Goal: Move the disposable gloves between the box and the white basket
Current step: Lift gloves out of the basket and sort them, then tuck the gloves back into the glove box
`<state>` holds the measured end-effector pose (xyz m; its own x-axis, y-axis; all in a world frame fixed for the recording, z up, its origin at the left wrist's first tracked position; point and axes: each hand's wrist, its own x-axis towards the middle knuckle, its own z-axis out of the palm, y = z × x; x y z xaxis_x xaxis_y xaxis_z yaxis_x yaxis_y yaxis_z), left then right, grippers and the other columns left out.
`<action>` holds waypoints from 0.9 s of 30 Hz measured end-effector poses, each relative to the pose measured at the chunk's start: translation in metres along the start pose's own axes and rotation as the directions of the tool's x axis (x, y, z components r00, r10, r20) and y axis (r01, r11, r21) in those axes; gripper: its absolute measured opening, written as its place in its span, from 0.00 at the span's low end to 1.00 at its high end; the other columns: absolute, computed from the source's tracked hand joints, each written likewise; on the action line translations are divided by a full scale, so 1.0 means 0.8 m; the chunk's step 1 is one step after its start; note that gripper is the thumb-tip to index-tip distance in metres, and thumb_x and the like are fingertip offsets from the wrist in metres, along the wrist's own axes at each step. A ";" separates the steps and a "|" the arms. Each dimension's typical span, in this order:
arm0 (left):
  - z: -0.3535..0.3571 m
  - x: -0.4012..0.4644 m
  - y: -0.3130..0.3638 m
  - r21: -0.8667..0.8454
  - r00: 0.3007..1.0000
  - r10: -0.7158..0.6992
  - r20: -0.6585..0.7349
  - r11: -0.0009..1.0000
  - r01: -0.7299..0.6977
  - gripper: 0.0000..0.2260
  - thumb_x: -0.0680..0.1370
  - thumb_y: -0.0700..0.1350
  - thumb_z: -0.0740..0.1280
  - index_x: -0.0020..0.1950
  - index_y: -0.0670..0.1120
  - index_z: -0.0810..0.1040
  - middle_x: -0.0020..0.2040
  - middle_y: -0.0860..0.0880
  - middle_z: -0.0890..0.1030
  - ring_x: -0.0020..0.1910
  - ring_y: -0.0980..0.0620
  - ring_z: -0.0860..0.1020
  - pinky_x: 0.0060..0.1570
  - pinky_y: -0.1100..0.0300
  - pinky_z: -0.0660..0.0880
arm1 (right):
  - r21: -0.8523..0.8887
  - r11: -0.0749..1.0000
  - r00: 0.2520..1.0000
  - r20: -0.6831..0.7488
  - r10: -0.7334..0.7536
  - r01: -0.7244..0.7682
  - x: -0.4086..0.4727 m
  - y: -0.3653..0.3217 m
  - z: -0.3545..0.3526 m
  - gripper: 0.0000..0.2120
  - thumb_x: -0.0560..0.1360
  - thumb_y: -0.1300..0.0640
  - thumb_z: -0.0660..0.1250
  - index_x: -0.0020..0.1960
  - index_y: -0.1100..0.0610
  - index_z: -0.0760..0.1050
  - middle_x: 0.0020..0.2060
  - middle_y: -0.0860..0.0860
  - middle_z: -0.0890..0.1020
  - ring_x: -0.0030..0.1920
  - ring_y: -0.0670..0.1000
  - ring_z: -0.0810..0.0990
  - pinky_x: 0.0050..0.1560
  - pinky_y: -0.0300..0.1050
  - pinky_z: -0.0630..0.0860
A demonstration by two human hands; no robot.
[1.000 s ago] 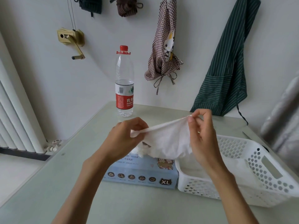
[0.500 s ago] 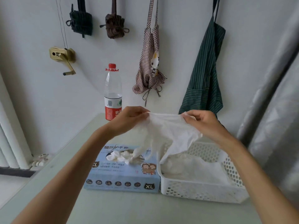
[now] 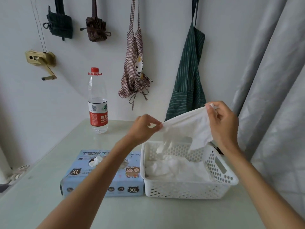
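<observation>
The white glove (image 3: 189, 128) hangs stretched by its cuff between the two hands, its finger end dangling just above the white basket (image 3: 219, 169), below both sets of fingertips. It looks very light, thin and limp, likely a little clingy and easy to tear if pulled hard; the rolled cuff edge is the sound place to take it, as now. The left hand (image 3: 142, 129) pinches one cuff corner between thumb and forefinger, the other fingers curled in. The right hand (image 3: 221, 123) pinches the opposite corner higher up, thumb against fingertips. Under the fingers, more gloves (image 3: 175, 167) lie heaped in the basket. Below and left of the left fingers sits the blue box (image 3: 102, 176), touching the basket's side, with a glove tuft (image 3: 94, 161) poking from its opening. Beyond the left fingers stands a water bottle (image 3: 97, 103) on the table (image 3: 49, 187)

Against half a second ago, the glove has shifted rightward from over the box's edge to over the basket, and the right hand has risen above the left
</observation>
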<state>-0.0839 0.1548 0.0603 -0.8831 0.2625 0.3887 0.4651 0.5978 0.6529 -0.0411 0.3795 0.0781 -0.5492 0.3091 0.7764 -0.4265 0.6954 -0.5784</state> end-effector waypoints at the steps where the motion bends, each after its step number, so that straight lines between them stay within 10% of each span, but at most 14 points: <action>1: 0.003 0.002 0.002 0.040 0.998 -0.015 -0.057 0.999 0.017 0.09 0.76 0.50 0.68 0.54 0.49 0.83 0.50 0.50 0.79 0.50 0.51 0.74 0.47 0.58 0.70 | -0.051 0.999 1.000 -0.017 -0.008 0.007 -0.004 0.003 -0.002 0.08 0.80 0.49 0.62 0.49 0.52 0.77 0.26 0.43 0.74 0.28 0.43 0.73 0.31 0.38 0.66; 11: -0.050 -0.022 0.042 0.066 0.891 -0.104 -0.441 0.987 0.148 0.03 0.74 0.51 0.69 0.45 0.57 0.82 0.34 0.59 0.77 0.37 0.55 0.76 0.31 0.64 0.65 | 0.211 0.973 0.995 0.013 0.094 -0.095 -0.063 -0.023 0.014 0.08 0.80 0.53 0.62 0.46 0.55 0.76 0.18 0.45 0.61 0.21 0.46 0.57 0.23 0.40 0.55; 17: 0.040 0.006 -0.001 0.290 0.946 -0.324 -0.006 0.905 0.311 0.06 0.73 0.45 0.67 0.46 0.51 0.83 0.42 0.51 0.84 0.46 0.48 0.81 0.45 0.58 0.77 | -0.296 0.873 0.857 0.231 0.460 -0.388 -0.088 0.065 0.024 0.10 0.79 0.54 0.62 0.52 0.59 0.77 0.41 0.54 0.81 0.43 0.56 0.79 0.41 0.46 0.71; 27: 0.116 0.023 -0.034 0.438 0.945 -0.267 0.190 0.884 0.161 0.06 0.75 0.44 0.66 0.48 0.52 0.82 0.36 0.53 0.84 0.41 0.55 0.82 0.44 0.61 0.76 | -0.791 0.513 0.753 0.552 0.360 0.334 -0.073 0.109 0.018 0.11 0.78 0.65 0.59 0.60 0.59 0.68 0.51 0.54 0.81 0.52 0.56 0.80 0.38 0.45 0.64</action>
<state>-0.1188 0.2138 -0.0108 -0.9701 0.2323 0.0701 0.2419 0.9030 0.3550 -0.0566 0.4126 -0.0216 -0.9631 0.1249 0.2383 0.1659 0.9730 0.1606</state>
